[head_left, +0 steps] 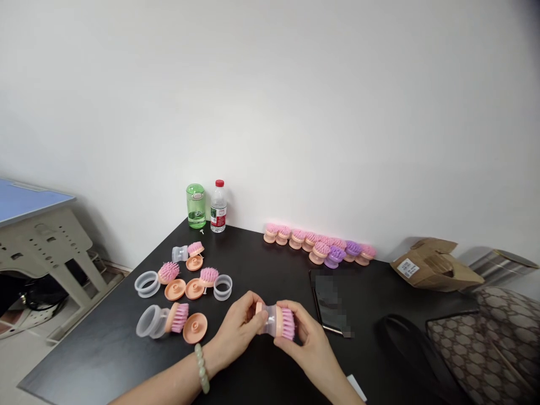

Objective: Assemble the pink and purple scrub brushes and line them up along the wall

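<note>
Between my hands, above the black tabletop, a scrub brush (pixel 270 320) lies on its side. It has pink bristles, a peach rim, a clear middle and a peach cap. My left hand (pixel 241 325) pinches the cap end and clear part. My right hand (pixel 304 336) grips the bristle end by its peach rim. To the left lie loose parts: a peach disc (pixel 195 328), a pink bristle head (pixel 178 318) beside a clear plastic cup (pixel 151 322), clear rings (pixel 223 287), and more discs and bristle heads.
A row of pink and purple brushes (pixel 319 252) stands along the wall. At the back left are a green container (pixel 196 206) and a water bottle (pixel 218 208). A phone (pixel 331 304), paper bag (pixel 434 264) and patterned handbag (pixel 485 343) lie to the right.
</note>
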### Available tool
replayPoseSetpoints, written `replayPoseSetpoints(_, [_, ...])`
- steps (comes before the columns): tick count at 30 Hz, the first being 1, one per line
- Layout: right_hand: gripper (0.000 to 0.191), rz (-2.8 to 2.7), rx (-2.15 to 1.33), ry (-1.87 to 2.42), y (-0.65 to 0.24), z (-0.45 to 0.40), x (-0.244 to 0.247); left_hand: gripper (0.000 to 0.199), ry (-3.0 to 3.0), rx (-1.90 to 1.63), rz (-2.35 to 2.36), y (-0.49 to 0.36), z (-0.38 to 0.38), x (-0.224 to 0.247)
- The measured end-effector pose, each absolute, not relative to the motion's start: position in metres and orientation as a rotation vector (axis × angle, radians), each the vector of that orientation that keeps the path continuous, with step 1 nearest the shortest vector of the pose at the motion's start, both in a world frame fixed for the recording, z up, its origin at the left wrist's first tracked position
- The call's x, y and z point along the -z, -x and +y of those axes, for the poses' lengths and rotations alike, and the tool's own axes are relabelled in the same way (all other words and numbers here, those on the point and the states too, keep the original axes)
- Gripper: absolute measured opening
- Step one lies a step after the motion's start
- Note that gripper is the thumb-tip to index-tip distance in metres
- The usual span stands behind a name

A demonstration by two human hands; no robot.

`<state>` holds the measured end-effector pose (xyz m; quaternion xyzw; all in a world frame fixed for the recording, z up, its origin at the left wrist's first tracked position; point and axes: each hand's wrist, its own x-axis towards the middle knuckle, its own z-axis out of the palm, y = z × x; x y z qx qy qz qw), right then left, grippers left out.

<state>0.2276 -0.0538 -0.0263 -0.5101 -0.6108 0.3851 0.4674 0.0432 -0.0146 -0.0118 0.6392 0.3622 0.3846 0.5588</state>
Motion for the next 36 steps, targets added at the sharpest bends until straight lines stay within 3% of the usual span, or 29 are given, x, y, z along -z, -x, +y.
replayPoseSetpoints(7, [0.021,-1.676,-0.574,1.061,-0.235,-0.060,0.023,0.038,-0.901,-0.702,0.787,-0.045,-0.011,0.015])
replayPoseSetpoints(12, [0.036,-1.588,-0.582,1.369,-0.245,-0.049,0.032,0.043,-0.807,-0.797,0.619,-0.043,-0.009,0.015])
replayPoseSetpoints(16, [0.035,-1.712,-0.683,1.558,-0.244,-0.039,0.043,0.042,-0.867,-0.901,0.446,-0.040,-0.012,0.008])
replayPoseSetpoints(21, [0.058,-1.768,-0.491,1.523,-0.248,-0.039,0.051,0.058,-0.920,-0.931,0.411,-0.039,-0.014,0.002])
replayPoseSetpoints(26, [0.045,-1.819,-0.151,1.235,-0.244,-0.053,0.036,0.053,-0.993,-0.961,0.445,-0.039,-0.015,0.004])
replayPoseSetpoints(36, [0.051,-1.911,-0.071,1.065,-0.227,-0.062,0.034,0.047,-1.539,-0.934,0.571,-0.035,-0.016,0.008])
